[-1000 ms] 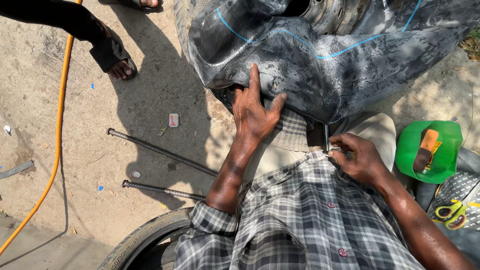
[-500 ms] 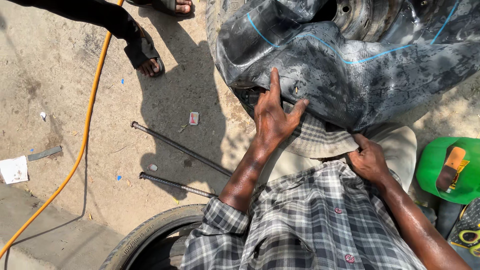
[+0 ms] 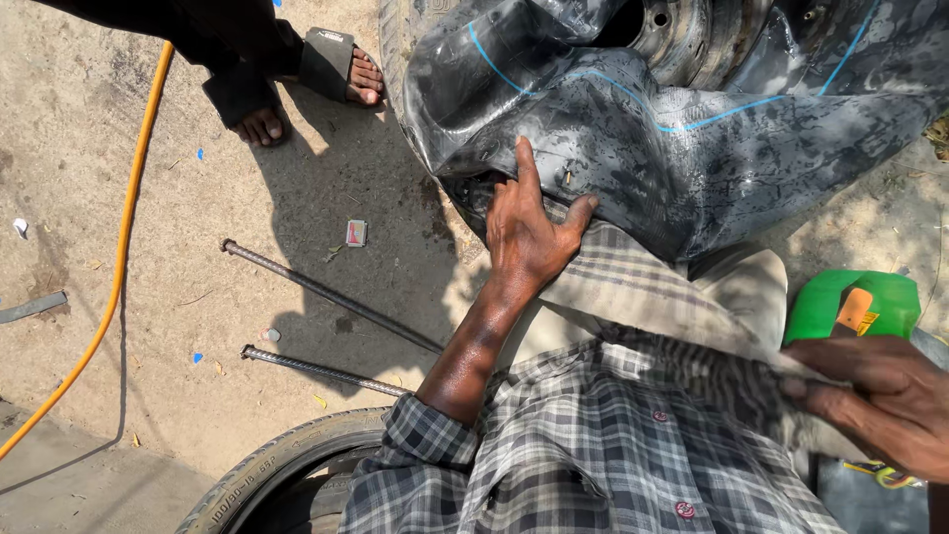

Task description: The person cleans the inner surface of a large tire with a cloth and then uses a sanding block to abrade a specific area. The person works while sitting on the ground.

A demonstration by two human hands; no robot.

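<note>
Inner tube (image 3: 692, 148) under left hand (image 3: 529, 237), grip wide, flat. Right hand (image 3: 880, 400) grip holding shirt hem (image 3: 722, 371), apart from tube.

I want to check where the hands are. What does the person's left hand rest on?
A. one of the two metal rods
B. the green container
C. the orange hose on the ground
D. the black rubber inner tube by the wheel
D: the left hand lies flat against the black rubber inner tube, fingers spread, far from the orange hose and apart from the metal rods.
</note>
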